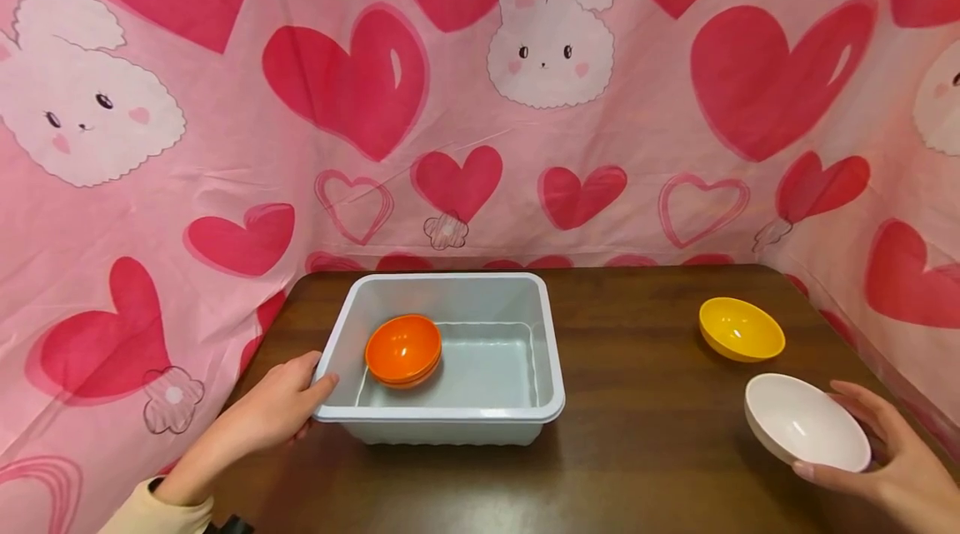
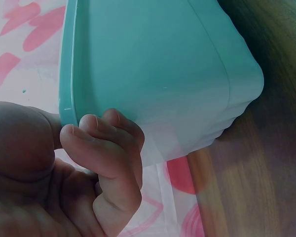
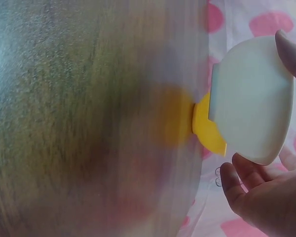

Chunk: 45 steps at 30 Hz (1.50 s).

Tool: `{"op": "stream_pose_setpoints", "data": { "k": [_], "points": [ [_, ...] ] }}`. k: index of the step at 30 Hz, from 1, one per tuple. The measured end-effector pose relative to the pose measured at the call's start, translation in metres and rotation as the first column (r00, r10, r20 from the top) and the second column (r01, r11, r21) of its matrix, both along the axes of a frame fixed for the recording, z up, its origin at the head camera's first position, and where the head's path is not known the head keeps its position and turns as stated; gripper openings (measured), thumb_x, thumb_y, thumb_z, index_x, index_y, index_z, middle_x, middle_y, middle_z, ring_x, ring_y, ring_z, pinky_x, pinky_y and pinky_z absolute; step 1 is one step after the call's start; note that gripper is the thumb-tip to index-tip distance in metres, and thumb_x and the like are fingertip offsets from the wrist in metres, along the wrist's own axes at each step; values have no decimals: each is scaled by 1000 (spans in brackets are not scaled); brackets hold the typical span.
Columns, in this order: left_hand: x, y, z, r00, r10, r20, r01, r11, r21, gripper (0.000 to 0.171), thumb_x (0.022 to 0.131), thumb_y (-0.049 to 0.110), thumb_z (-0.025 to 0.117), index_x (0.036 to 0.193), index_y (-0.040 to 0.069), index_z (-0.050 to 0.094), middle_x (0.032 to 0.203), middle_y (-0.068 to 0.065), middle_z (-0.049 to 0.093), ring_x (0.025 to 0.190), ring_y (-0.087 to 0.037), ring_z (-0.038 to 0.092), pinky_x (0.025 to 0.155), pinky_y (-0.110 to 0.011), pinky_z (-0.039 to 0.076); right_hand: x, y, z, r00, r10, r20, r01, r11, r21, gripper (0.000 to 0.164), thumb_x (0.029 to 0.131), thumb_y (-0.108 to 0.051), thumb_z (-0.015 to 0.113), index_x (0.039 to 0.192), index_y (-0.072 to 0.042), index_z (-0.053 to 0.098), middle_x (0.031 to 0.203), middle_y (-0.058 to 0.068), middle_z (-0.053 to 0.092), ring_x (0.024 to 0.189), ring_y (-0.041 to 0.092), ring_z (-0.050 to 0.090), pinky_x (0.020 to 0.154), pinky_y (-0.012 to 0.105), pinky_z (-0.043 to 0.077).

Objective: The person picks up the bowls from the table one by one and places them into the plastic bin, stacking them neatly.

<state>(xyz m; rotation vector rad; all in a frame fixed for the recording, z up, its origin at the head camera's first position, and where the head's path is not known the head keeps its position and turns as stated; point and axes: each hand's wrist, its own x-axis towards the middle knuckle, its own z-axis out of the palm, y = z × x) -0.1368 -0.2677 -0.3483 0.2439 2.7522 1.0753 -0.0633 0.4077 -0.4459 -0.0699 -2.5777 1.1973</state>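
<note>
My left hand point(image 1: 288, 401) grips the left rim of a light grey plastic basin point(image 1: 450, 415), thumb over the lip and curled fingers beneath it, as the left wrist view shows. An orange bowl point(image 1: 403, 348), seemingly stacked with another, sits inside the basin on its left side. At the right, my right hand point(image 1: 888, 455) holds a white bowl point(image 1: 806, 421) between thumb and fingers. In the right wrist view this white bowl point(image 3: 254, 101) is raised above the tabletop. Beyond it a yellow bowl point(image 1: 741, 330) stands upright on the table.
The dark brown wooden table point(image 1: 637, 451) carries the basin on its left half. A pink cloth point(image 1: 465, 126) with hearts and rabbits hangs around the table's back and sides. The yellow bowl stands near the right edge.
</note>
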Motion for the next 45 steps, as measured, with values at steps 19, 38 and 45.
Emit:
{"op": "stream_pose_setpoints", "data": {
  "k": [19,38,45],
  "points": [
    [0,-1,-1,1000,0,-3,1,1000,3,15,106,14,59,110,0,54,58,-4,51,44,-20,50,40,-32,47,-10,-16,29,995,47,88,-51,998,44,102,79,-10,91,154,-41,30,127,-26,42,96,-17,42,73,4,42],
    [-2,-1,1,1000,-5,-6,5,1000,2,16,107,15,59,110,0,54,58,-4,52,43,-20,50,40,-33,47,-15,-36,41,992,124,9,-125,992,17,103,77,0,90,154,-37,34,129,-31,46,102,-12,49,78,4,41],
    [0,-1,0,1000,-3,-8,3,1000,5,15,107,14,59,109,0,55,59,-4,52,44,-20,51,41,-33,47,-16,-48,52,987,161,9,-161,987,3,101,78,0,89,156,-34,34,136,-27,44,108,-10,49,81,4,40]
  ]
}}
